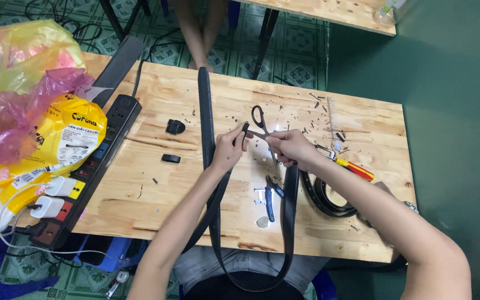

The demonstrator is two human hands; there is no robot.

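Observation:
My left hand (pixel 230 149) pinches the end of a long black belt (pixel 206 116) that runs across the wooden table (pixel 162 189) and loops down over my lap. My right hand (pixel 290 149) grips black-handled scissors (pixel 260 119), their handles pointing away from me and the blades near the belt end between my hands. Another stretch of the belt (pixel 290 205) hangs below my right hand.
A black power strip (pixel 93 161) with white chargers lies at the left edge beside yellow and pink plastic bags (pixel 34 100). Two small black belt pieces (pixel 175 126), blue pliers (pixel 270 197), a red-yellow screwdriver (pixel 354 168) and a coiled belt (pixel 323 197) lie nearby. A person's legs stand beyond the table.

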